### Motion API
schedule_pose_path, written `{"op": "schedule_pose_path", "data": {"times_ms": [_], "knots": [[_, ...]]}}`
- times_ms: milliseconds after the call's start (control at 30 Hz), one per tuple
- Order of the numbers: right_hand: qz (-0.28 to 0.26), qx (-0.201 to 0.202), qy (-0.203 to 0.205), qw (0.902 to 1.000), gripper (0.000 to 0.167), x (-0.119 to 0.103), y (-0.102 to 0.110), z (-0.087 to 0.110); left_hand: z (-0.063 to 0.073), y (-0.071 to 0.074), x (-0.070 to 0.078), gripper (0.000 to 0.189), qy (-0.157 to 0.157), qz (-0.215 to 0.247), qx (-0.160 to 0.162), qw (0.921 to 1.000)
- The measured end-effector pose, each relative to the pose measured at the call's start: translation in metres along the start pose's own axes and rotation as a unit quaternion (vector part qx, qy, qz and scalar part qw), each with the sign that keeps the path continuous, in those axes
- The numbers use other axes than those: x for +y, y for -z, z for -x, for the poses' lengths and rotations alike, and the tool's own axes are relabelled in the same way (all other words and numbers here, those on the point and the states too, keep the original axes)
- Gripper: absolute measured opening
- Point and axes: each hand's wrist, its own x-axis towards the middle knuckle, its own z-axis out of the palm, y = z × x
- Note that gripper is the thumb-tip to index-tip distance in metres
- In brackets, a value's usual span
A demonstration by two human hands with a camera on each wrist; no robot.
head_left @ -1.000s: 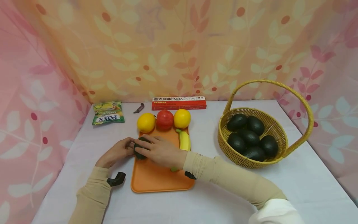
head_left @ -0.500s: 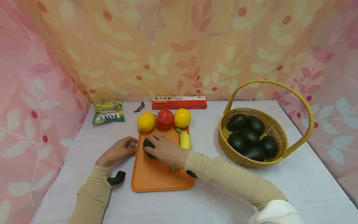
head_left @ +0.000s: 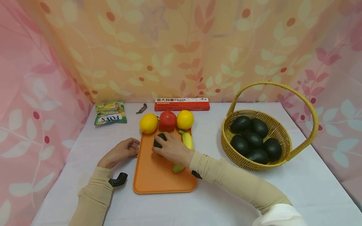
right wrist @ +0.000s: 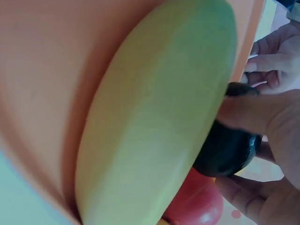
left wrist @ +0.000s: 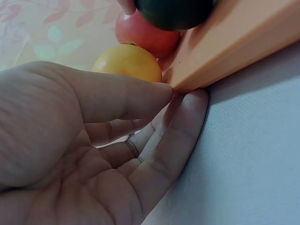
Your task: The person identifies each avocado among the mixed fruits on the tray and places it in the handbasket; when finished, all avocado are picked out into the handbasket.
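My right hand (head_left: 172, 149) grips a dark green avocado (head_left: 160, 140) over the orange tray (head_left: 161, 185); in the right wrist view, thumb and fingers close round the avocado (right wrist: 229, 145). At the tray's left edge is my left hand (head_left: 123, 152). The left wrist view shows its thumb and forefinger pinching the tray's rim (left wrist: 234, 65). Partly under my right hand and wrist lies a banana (head_left: 187, 139), along the tray's right side. Two yellow fruits, one left (head_left: 149, 123) and one right (head_left: 185, 119), flank a red apple-like fruit (head_left: 168, 120) along the tray's far end.
A wicker basket (head_left: 240, 160) with a tall handle stands to the right, holding several avocados (head_left: 252, 139). Behind the tray are a red pasta box (head_left: 182, 104), a small brown curved object (head_left: 142, 108) and a green FOX'S packet (head_left: 110, 113). Patterned curtains (head_left: 181, 50) surround the table.
My right hand has moved the avocado from the tray's left edge rightward and slightly back, toward the red fruit and banana. My left hand has stayed at the tray's left edge.
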Motion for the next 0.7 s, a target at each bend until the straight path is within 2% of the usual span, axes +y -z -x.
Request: {"op": "schedule_pose_path", "data": {"times_ms": [267, 400, 567, 700], "knots": [[0.038, 0.047, -0.005, 0.9982, 0.034, 0.008, -0.005, 0.001, 0.003, -0.002, -0.005, 0.045, 0.001, 0.002, 0.006, 1.0000], [0.015, 0.087, -0.002, 0.9961, 0.033, 0.016, -0.002, 0.008, 0.004, -0.002, -0.007, 0.044, 0.001, 0.000, 0.008, 1.0000], [-0.042, 0.160, -0.025, 0.9859, 0.046, 0.035, 0.007, 0.039, 0.002, -0.001, -0.005, 0.044, 0.001, -0.007, 0.004, 1.0000], [-0.069, 0.189, -0.085, 0.9759, 0.053, 0.058, 0.024, 0.077, 0.000, 0.001, -0.001, 0.043, -0.005, -0.012, 0.001, 0.9999]]}}
